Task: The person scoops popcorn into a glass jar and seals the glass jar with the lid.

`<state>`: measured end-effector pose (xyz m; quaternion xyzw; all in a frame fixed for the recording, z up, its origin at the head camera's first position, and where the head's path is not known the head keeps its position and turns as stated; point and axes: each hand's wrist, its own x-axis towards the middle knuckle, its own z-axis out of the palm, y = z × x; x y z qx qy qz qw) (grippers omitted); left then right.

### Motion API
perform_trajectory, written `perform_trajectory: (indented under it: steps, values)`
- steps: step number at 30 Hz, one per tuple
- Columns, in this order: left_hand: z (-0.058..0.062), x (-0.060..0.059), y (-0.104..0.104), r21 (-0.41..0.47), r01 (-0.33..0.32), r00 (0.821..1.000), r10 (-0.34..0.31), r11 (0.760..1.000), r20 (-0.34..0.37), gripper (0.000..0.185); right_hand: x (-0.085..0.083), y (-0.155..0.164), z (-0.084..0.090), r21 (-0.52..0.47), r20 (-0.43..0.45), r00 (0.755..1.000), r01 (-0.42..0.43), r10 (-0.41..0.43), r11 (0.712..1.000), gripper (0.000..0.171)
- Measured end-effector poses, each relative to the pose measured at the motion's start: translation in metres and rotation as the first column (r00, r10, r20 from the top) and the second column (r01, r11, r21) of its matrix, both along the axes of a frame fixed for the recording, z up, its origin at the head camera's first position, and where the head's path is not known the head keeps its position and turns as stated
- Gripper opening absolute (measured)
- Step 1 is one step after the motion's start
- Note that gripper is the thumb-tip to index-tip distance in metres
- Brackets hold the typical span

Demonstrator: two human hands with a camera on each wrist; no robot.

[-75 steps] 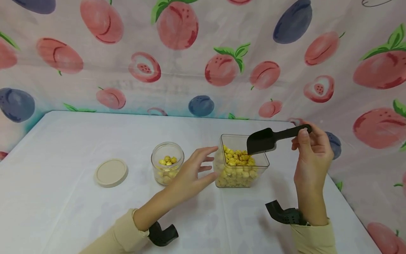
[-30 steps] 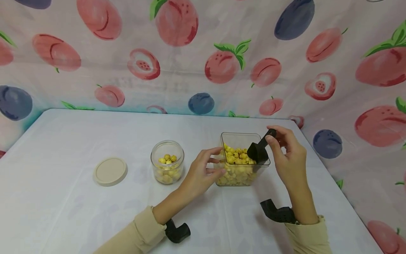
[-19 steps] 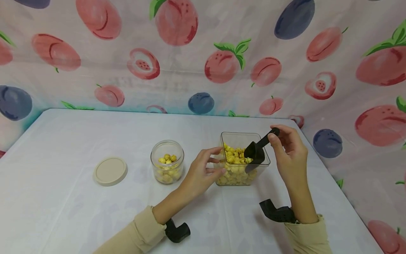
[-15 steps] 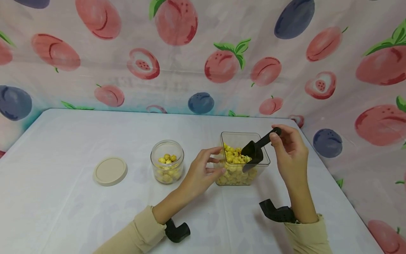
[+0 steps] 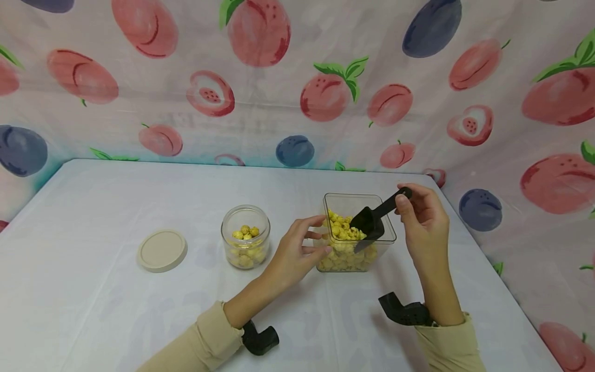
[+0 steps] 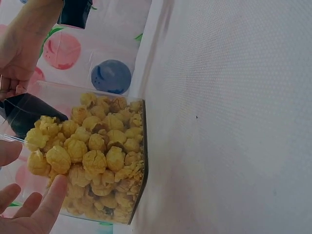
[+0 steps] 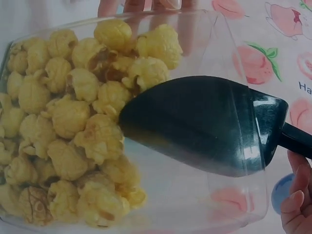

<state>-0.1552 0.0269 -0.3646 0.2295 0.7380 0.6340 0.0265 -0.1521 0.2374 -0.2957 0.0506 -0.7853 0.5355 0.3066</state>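
A clear square container (image 5: 346, 261) full of yellow popcorn (image 5: 343, 231) stands right of the table's middle. My right hand (image 5: 409, 204) pinches the handle end of a black scoop (image 5: 369, 223), whose mouth is tilted down inside the container. In the right wrist view the scoop (image 7: 204, 129) touches the popcorn (image 7: 73, 122) at its lip and looks empty. My left hand (image 5: 318, 236) rests its spread fingertips (image 6: 46, 204) against the container's left wall (image 6: 139, 161). The left wrist view also shows the scoop (image 6: 29, 114) behind the popcorn.
A small round glass jar (image 5: 245, 237), part filled with popcorn, stands open left of the container. Its beige lid (image 5: 162, 251) lies flat further left. White cloth covers the table (image 5: 93, 310). A fruit-print curtain (image 5: 297, 77) closes off the back and right.
My right hand brought the scoop down from above the container into the popcorn, then edged its mouth leftward. My left hand moved in and settled on the container's left wall.
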Motion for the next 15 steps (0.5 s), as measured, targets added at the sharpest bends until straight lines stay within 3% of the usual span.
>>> perform_trajectory:
  steps: [7, 10, 15]
  values:
    - [-0.0011, -0.0002, -0.0011, 0.003, 0.009, 1.0, -0.009, 1.0, -0.004, 0.056, -0.0032, 0.0001, -0.0032, 0.04, 0.13, 0.991, -0.036, 0.031, 0.999, 0.025]
    - [-0.0016, -0.0002, -0.0014, 0.005, 0.012, 1.0, -0.012, 1.0, -0.005, 0.056, -0.0035, 0.0013, -0.0034, 0.034, 0.143, 0.99, -0.013, 0.008, 0.999, 0.024]
    - [-0.0018, -0.0003, -0.0012, 0.003, 0.011, 1.0, -0.011, 1.0, -0.003, 0.055, -0.0036, 0.0036, -0.0013, -0.085, 0.121, 0.993, 0.016, -0.006, 0.996, 0.016]
